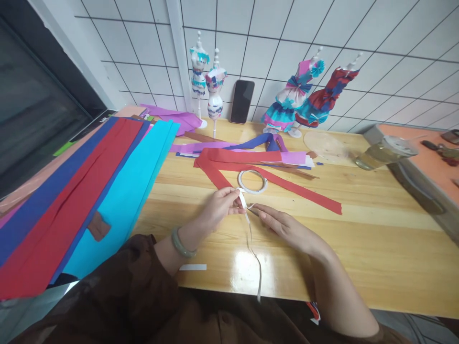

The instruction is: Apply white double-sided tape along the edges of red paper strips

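Observation:
My left hand, a bangle on its wrist, pinches a short white strip upright above the table. From the bottom of that strip a long, thin pale ribbon-like strip hangs down past the table's front edge. Close to the strip's right side is my right hand, fingers together and thumb against them. A small dark sliver shows at its fingertips, too little to name. Just beyond my hands lies a narrow roll of white tape, touching a red crepe paper strip.
Stacked crepe paper lies at the left. Along the tiled wall stand dress-form figurines and a phone. At the right, a lidded jar is beside an orange-topped box. A white paper piece lies near the front edge.

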Tool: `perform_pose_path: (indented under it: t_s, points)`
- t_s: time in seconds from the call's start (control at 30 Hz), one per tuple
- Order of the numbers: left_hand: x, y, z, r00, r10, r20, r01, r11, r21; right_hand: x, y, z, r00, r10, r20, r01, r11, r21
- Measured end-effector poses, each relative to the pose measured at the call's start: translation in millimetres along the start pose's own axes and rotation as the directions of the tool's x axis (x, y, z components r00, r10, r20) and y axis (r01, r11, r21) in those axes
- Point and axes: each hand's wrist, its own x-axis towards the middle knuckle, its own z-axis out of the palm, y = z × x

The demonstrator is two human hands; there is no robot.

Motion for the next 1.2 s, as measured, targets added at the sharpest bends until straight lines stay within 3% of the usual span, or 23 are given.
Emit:
perform_pose_path:
  t_s: [0.33,0.63,1.03,1.2]
  points:
    - [-1.8,-5.9,13.8,0.997,0.079,-0.022,-0.082,0.95,-0.3,4.1,3.5,5.3,0.994,-0.063,-0.091,0.072,0.993,0.095]
    - [-3.1,-12.0,24.7,0.995,0.052,-0.088,-0.078,0.944,-0.322,4.2,-2.1,8.7,0.986,0.067,-0.15,-0.05,0.993,0.111]
    - [-3.6,-13.1,27.5,0.986,0.051,-0.156,-0.1,0.939,-0.328,1.9,-14.5,7.4,0.993,0.021,-0.12,-0.012,0.997,0.078]
    - [-3.2,-13.8,26.3,0.99,0.051,-0.132,-0.095,0.931,-0.353,2.1,-14.2,7.2,0.992,0.018,-0.126,-0.008,0.996,0.085]
